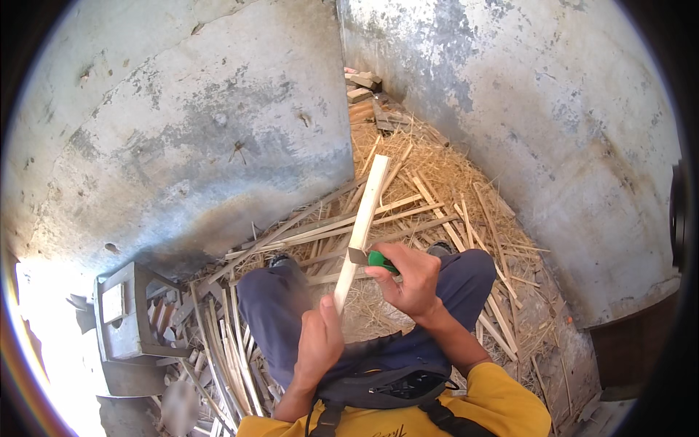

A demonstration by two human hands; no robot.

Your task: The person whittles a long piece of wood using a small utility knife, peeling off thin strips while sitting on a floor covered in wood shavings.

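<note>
My left hand point(319, 341) is closed round the near end of a pale wooden strip point(368, 198), which slants up and away between my knees. In my right hand point(413, 282) is a knife with a green handle point(381, 261), the fingers wrapped round it. Its short, wide metal blade point(357, 256) lies against the strip below its middle. The hand hides part of the handle.
Long wooden strips point(320, 234) lie crossed on the floor ahead, with a heap of shavings point(437, 164) behind them. More strips point(231, 349) lie at the left beside a grey box-like frame point(120, 313). Stained walls point(240, 124) meet ahead.
</note>
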